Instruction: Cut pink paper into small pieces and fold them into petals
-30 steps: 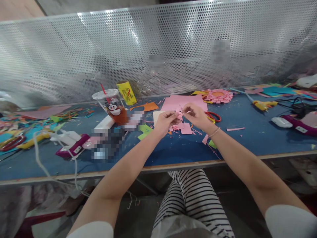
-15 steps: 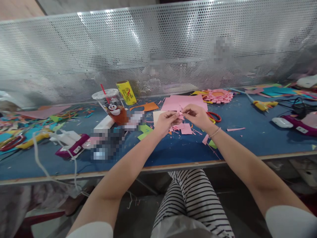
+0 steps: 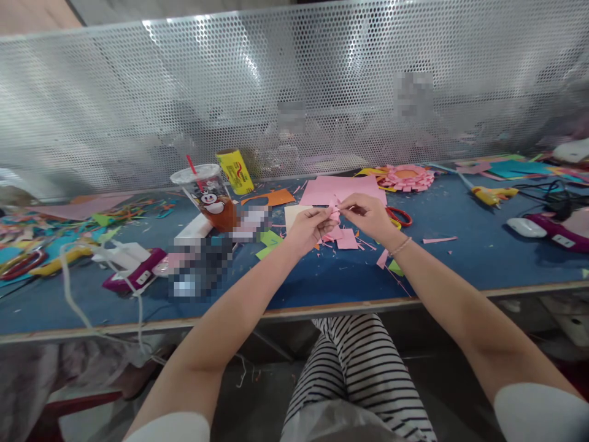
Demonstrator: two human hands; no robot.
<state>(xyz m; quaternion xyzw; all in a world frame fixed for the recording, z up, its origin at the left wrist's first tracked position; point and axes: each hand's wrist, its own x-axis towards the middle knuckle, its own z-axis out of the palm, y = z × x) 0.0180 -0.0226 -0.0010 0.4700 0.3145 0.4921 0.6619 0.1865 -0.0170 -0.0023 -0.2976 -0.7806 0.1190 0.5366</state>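
Between the fingers of my left hand is a small fringed pink paper piece. My right hand pinches the same piece from the right with thumb and forefinger. Just behind both hands lies a large pink sheet, with a cream sheet at its left. Small pink squares and thin scraps lie below the hands. Red-handled scissors rest beside my right wrist, partly hidden. A round pink fringed paper flower lies at the back right.
A drink cup with a red straw and a yellow box stand at the left. Purple power strips lie on both sides. A yellow glue gun is at the right. A perforated metal panel runs behind the table.
The pink piece has turned slightly between my fingers, and more of its fringe shows. Both hands stay almost in place.
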